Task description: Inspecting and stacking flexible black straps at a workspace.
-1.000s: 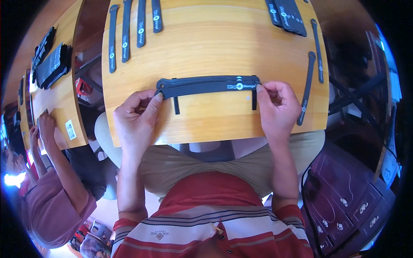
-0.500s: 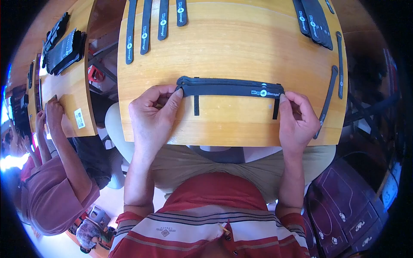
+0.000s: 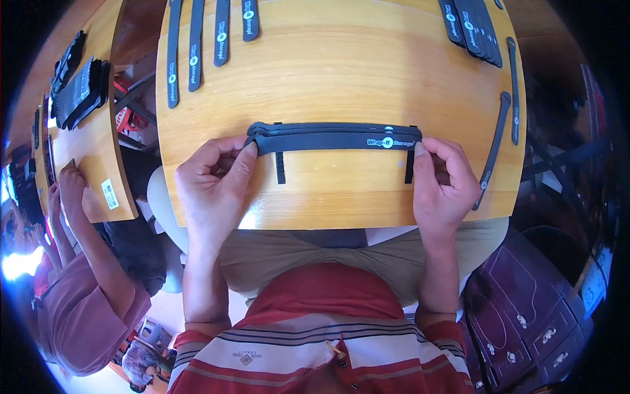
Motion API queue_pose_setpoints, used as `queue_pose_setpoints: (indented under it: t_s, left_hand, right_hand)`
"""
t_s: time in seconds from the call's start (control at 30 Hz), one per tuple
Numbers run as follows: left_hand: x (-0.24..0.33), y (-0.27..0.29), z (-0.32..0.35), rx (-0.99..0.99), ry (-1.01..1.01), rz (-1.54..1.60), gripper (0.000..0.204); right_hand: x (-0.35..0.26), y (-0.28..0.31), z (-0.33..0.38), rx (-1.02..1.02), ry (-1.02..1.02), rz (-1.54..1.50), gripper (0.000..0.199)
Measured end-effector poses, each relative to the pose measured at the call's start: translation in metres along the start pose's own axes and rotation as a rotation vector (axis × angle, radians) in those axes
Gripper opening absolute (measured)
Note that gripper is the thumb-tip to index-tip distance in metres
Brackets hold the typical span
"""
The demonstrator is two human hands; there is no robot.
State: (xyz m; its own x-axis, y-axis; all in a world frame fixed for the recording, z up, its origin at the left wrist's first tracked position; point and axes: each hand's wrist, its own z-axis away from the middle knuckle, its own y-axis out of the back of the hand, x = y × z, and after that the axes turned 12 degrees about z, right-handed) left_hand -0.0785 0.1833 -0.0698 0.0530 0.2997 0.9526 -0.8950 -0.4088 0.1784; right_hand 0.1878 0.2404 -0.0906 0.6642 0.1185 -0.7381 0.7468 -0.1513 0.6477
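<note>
A small bundle of long black fabric straps [image 3: 321,141] lies crosswise near the front of the wooden table, the front one showing a white printed mark by its right end. My left hand [image 3: 213,187] pinches the rounded left end between thumb and fingers. At the other end, my right hand [image 3: 447,187] pinches the straps in the same way. Two short black strips, a left one [image 3: 281,168] and a right one [image 3: 409,168], come out from under the bundle toward me. How many straps are stacked is hard to tell.
Several single straps [image 3: 195,49] lie spaced apart at the table's far left. A pile of straps [image 3: 482,39] sits far right, with loose straps [image 3: 493,151] along the right edge. Left, a co-worker's arm [image 3: 95,230] rests at another table [image 3: 121,190] holding black packs [image 3: 82,92].
The whole view has shifted slightly, so the tables and far straps appear farther left. Both hands keep their pinch on the strap ends, with the bundle in about the same place on the table.
</note>
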Motion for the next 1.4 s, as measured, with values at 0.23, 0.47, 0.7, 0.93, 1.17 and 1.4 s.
queue_pose_setpoints:
  t_s: [0.23, 0.47, 0.7, 0.93, 1.17, 1.4]
  left_hand:
    - [0.007, -0.003, 0.002, 0.021, 0.014, -0.059, 0.012]
    - [0.007, -0.004, 0.002, 0.037, 0.038, -0.050, 0.013]
    - [-0.001, -0.001, -0.001, 0.022, -0.076, -0.088, 0.016]
    - [-0.001, -0.002, 0.000, 0.021, -0.063, -0.074, 0.015]
    - [-0.004, 0.000, -0.001, 0.020, -0.061, -0.074, 0.016]
    - [0.004, -0.004, 0.001, 0.045, 0.005, -0.091, 0.012]
  right_hand:
    - [-0.001, -0.001, 0.000, -0.002, -0.011, -0.010, 0.011]
    - [-0.002, 0.000, -0.001, 0.003, 0.013, -0.012, 0.012]
    - [0.001, 0.001, 0.000, -0.012, 0.060, -0.007, 0.011]
    - [0.002, 0.000, 0.000, -0.012, 0.063, 0.000, 0.011]
    - [-0.002, 0.001, -0.002, 0.010, 0.049, 0.006, 0.011]
    - [-0.002, -0.001, 0.000, 0.019, -0.066, -0.017, 0.010]
